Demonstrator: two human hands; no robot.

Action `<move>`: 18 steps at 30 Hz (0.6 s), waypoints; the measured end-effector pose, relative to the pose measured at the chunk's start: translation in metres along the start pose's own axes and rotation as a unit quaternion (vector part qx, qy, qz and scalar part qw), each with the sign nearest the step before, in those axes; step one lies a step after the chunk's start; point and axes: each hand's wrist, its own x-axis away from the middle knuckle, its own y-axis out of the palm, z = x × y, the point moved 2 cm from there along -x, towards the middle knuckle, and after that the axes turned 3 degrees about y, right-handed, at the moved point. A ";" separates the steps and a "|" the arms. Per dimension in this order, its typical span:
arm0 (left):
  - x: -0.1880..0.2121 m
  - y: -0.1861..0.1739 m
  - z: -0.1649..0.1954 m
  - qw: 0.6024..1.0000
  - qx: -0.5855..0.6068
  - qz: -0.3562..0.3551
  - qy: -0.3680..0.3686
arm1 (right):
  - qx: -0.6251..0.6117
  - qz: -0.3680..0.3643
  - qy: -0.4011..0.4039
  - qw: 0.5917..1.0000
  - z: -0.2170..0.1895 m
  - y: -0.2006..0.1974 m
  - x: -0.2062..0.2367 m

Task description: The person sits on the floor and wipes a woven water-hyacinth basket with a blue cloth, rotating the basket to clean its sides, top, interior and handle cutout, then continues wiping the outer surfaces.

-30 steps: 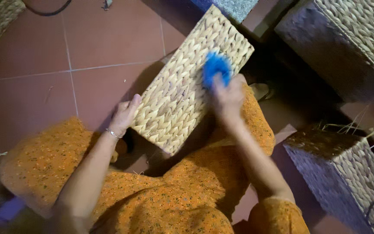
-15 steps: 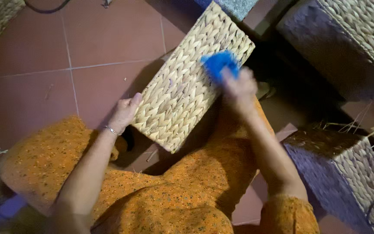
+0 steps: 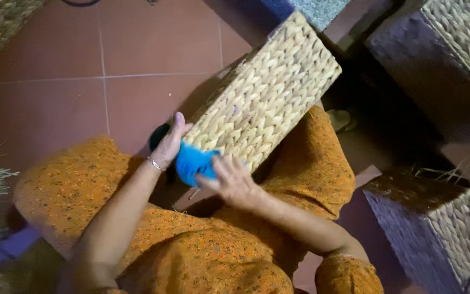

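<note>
Straw-tan woven basket point(image 3: 267, 90); bright blue brush point(image 3: 194, 161); orange speckled clothing point(image 3: 202, 256); reddish-brown floor tiles point(image 3: 55, 81).
</note>
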 end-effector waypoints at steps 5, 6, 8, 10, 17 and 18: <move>-0.003 0.008 -0.007 0.990 0.011 0.004 0.140 | -0.086 -0.080 0.046 0.992 0.090 0.006 -0.017; -0.004 0.010 -0.010 0.994 0.002 0.001 0.110 | -0.292 -0.175 0.434 0.834 0.135 0.013 -0.010; -0.004 0.017 -0.014 0.999 -0.020 -0.007 0.050 | -0.006 0.051 0.185 0.981 0.195 -0.003 -0.019; 0.000 0.022 -0.010 0.996 -0.058 0.002 0.072 | 0.144 0.130 0.228 0.954 0.250 -0.018 -0.019; 0.013 0.030 -0.009 0.976 -0.151 0.008 0.156 | 0.222 0.118 0.423 0.871 0.302 -0.040 -0.027; 0.009 0.028 -0.012 0.977 -0.161 0.013 0.137 | 0.218 0.112 0.403 0.882 0.287 -0.037 -0.026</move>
